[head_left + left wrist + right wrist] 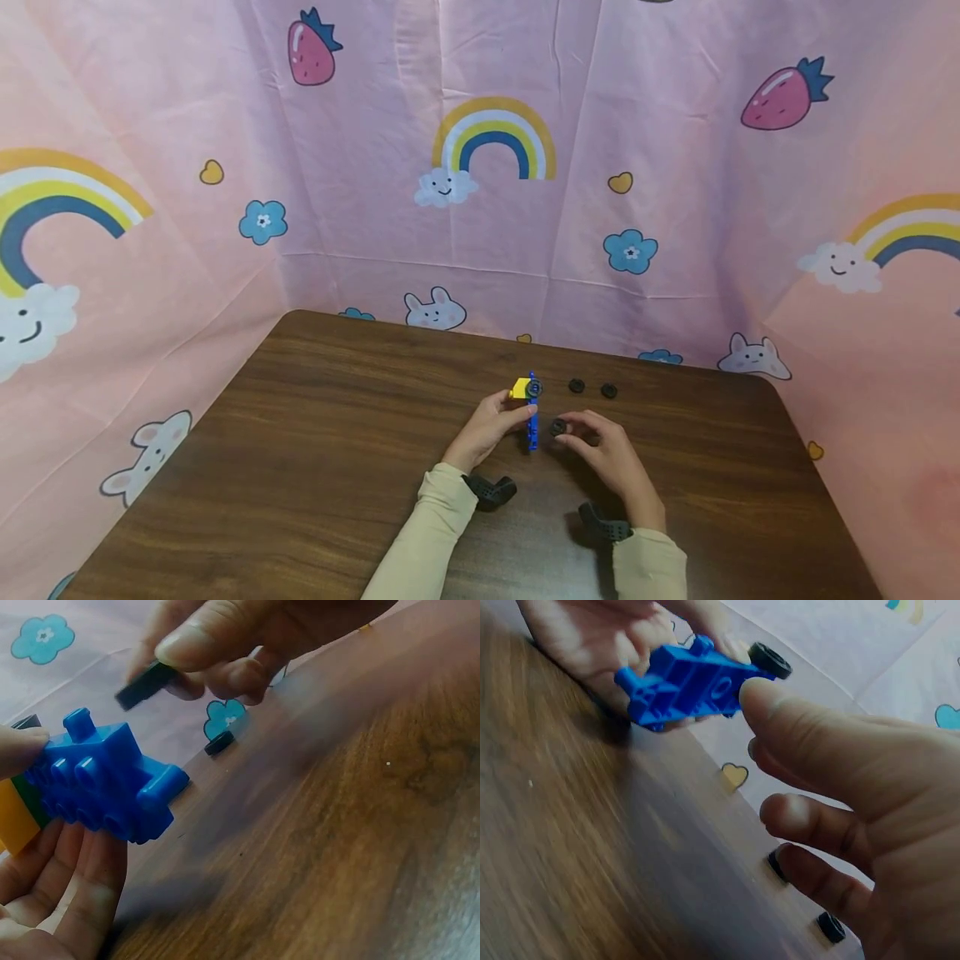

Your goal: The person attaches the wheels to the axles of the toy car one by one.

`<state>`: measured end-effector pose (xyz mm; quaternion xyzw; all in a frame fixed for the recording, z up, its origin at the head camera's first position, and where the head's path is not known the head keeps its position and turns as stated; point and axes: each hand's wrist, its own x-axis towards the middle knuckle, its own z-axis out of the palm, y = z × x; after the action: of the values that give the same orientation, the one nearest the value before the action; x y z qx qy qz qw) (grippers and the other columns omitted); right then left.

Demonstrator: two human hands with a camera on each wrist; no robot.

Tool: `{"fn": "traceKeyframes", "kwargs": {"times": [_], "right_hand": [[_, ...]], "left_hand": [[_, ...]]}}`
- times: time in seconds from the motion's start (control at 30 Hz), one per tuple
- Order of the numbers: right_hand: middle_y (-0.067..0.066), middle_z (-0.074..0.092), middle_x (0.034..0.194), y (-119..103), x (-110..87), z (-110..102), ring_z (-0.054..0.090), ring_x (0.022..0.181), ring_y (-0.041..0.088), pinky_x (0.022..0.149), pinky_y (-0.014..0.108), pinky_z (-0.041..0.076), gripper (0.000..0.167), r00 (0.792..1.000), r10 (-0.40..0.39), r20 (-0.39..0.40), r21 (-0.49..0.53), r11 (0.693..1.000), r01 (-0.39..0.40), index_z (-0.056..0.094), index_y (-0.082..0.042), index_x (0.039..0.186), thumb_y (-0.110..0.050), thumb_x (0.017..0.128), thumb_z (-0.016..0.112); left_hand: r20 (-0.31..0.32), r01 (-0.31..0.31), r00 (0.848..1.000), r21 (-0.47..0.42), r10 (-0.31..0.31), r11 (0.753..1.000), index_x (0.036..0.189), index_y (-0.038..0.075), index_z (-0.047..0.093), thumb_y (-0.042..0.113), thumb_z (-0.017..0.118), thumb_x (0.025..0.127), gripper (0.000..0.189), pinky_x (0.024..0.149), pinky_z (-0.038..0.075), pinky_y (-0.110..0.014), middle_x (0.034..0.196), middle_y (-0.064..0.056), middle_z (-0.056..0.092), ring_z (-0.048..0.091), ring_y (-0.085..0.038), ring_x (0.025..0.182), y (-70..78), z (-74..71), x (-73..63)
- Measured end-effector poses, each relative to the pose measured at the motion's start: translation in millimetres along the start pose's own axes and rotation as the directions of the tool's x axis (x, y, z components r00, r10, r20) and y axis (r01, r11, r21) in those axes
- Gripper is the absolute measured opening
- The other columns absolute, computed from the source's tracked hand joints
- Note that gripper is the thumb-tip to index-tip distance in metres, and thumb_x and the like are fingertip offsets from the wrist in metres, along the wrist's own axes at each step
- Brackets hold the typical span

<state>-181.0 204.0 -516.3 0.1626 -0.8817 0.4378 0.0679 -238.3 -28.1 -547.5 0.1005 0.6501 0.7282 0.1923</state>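
My left hand (480,433) grips a blue toy car chassis (533,429) above the table, thumb on one side and fingers underneath. Studs and axle pegs stick out of the chassis (97,776) in the left wrist view. A yellow block (520,388) sits at its far end, and one black wheel (770,660) is on a peg there. Between thumb and fingers, my right hand (611,454) pinches another black wheel (142,686), apart from the chassis and just to its right. In the right wrist view the thumb and fingers hide that pinched wheel.
Two loose black wheels, a left one (577,386) and a right one (609,390), lie on the brown wooden table (337,433) beyond my right hand. A pink printed cloth (360,167) hangs behind the table and along both sides. Each wrist wears a dark mount.
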Motion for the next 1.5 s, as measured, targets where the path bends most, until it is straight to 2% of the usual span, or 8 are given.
{"fn": "traceKeyframes", "kwargs": {"times": [0.3, 0.6, 0.9, 1.17, 1.5], "right_hand": [[-0.004, 0.069, 0.093, -9.0, 5.6, 6.9, 0.064, 0.084, 0.004, 0.077, 0.026, 0.06, 0.027, 0.997, -0.076, -0.009, 0.031, 0.997, 0.077, 0.076, -0.014, 0.117, -0.014, 0.091, 0.081], [-0.006, 0.07, 0.095, -14.7, 2.9, 12.5, 0.062, 0.085, 0.003, 0.075, 0.025, 0.058, 0.028, 0.998, -0.062, -0.026, 0.015, 0.998, 0.062, 0.076, -0.016, 0.117, -0.015, 0.09, 0.082], [-0.004, 0.07, 0.094, -18.2, 3.0, 20.1, 0.063, 0.086, 0.001, 0.077, 0.026, 0.059, 0.027, 0.993, -0.122, 0.0, 0.04, 0.992, 0.122, 0.076, -0.014, 0.117, -0.014, 0.09, 0.081], [-0.005, 0.07, 0.093, -17.9, 0.9, 25.9, 0.063, 0.084, 0.003, 0.077, 0.027, 0.06, 0.028, 0.995, -0.103, -0.006, 0.038, 0.994, 0.103, 0.076, -0.012, 0.117, -0.012, 0.089, 0.081], [0.001, 0.071, 0.097, -13.9, 7.1, 25.6, 0.065, 0.084, 0.007, 0.071, 0.024, 0.06, 0.03, 0.99, -0.138, -0.019, 0.04, 0.99, 0.139, 0.074, -0.01, 0.121, -0.011, 0.091, 0.079]], "left_hand": [[0.0, 0.005, 1.0, 0.008, -0.005, 1.0, 0.145, 0.002, 0.053, 0.035, 0.071, 0.1, 0.058, 0.113, 0.05, -0.045, 0.138, -0.017, 0.065, 0.065, -0.026, 0.125, 3.6, -0.7, 4.0], [-0.015, 0.007, 1.0, 0.013, -0.006, 1.0, 0.145, 0.0, 0.052, 0.031, 0.07, 0.101, 0.057, 0.111, 0.052, -0.044, 0.138, -0.019, 0.065, 0.066, -0.024, 0.122, 1.5, 0.1, -0.5], [-0.018, -0.002, 1.0, 0.005, 0.003, 1.0, 0.145, -0.001, 0.051, 0.029, 0.07, 0.101, 0.057, 0.111, 0.052, -0.044, 0.137, -0.019, 0.064, 0.065, -0.02, 0.12, -0.7, 0.9, -0.7], [-0.025, 0.016, 1.0, 0.001, -0.016, 1.0, 0.146, 0.001, 0.051, 0.035, 0.072, 0.1, 0.061, 0.112, 0.051, -0.045, 0.137, -0.017, 0.065, 0.066, -0.024, 0.123, -4.9, 0.5, -3.0], [-0.033, -0.009, 0.999, -0.014, 0.009, 1.0, 0.144, 0.002, 0.053, 0.032, 0.071, 0.101, 0.056, 0.114, 0.05, -0.044, 0.137, -0.016, 0.065, 0.065, -0.023, 0.124, -1.2, -1.1, 3.1]]}}
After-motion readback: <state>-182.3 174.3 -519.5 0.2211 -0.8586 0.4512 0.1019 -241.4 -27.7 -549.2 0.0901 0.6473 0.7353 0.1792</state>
